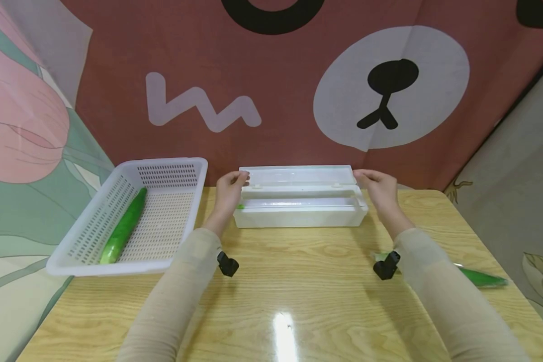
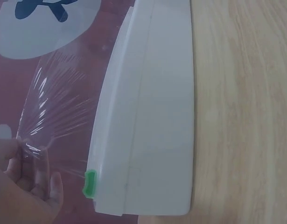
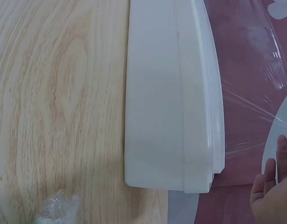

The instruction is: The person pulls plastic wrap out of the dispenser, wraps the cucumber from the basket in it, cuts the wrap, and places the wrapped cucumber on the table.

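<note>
A long white cling film dispenser (image 1: 298,218) stands on the table with its lid (image 1: 294,176) raised and the film roll (image 1: 298,202) showing inside. Clear cling film (image 2: 59,102) stretches up from the box, creased and shiny. My left hand (image 1: 228,196) pinches one corner of the film between thumb and fingers, just past the box's left end. At the right end, my right hand (image 1: 380,188) pinches the other corner; film creases (image 3: 255,107) run to its fingertips, partly cut off in the right wrist view. A green slider (image 2: 89,184) sits at the box's left edge.
On the left stands a white plastic basket (image 1: 190,211) with a long cucumber (image 1: 125,226) in it. A green vegetable in clear wrap (image 1: 481,278) lies at the right, partly under my right forearm. A printed cloth (image 1: 199,45) hangs right behind the table (image 1: 317,281).
</note>
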The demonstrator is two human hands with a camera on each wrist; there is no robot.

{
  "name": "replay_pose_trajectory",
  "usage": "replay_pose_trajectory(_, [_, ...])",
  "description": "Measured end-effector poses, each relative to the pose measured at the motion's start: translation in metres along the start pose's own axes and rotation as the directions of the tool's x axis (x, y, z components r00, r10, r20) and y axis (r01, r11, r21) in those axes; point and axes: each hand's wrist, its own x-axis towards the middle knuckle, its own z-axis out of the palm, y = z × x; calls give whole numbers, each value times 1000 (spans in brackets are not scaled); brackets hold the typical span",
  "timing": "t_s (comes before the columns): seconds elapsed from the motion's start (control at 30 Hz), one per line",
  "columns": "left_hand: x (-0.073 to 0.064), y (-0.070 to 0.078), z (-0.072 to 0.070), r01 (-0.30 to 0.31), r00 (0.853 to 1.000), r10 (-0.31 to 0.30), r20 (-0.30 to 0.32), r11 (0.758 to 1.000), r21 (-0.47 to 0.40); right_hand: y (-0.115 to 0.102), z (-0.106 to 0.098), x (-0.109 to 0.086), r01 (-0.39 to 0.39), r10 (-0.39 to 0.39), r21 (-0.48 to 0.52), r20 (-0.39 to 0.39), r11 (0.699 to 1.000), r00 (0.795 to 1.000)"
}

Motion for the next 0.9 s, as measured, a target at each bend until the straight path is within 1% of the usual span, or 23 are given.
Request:
replay_pose_trajectory(0.23, [0,7,-1,-21,1000,21,-21,1000,7,-6,0,1,-38,39,62,-16,997,999])
replay_pose_trajectory(0.37, [0,11,-1,-30,999,30,-23,1000,8,-9,1,0,-52,59,157,-35,986,998])
replay_pose_trajectory(0.47, [-1,13,-2,-39,999,40,-17,999,10,-11,2,0,-34,47,244,-50,969,998])
replay_pose_trajectory(0.53, [0,15,-2,-49,999,49,-17,999,12,-12,2,0,-16,33,271,-58,962,998])
replay_pose_trajectory(0.73, [-1,20,-5,-70,997,70,-14,997,20,-15,1,-2,2,14,284,-55,959,998])
replay_pose_trajectory(0.9, [-2,25,-7,-77,997,77,4,997,26,-17,-1,-1,34,-15,305,-65,952,998])
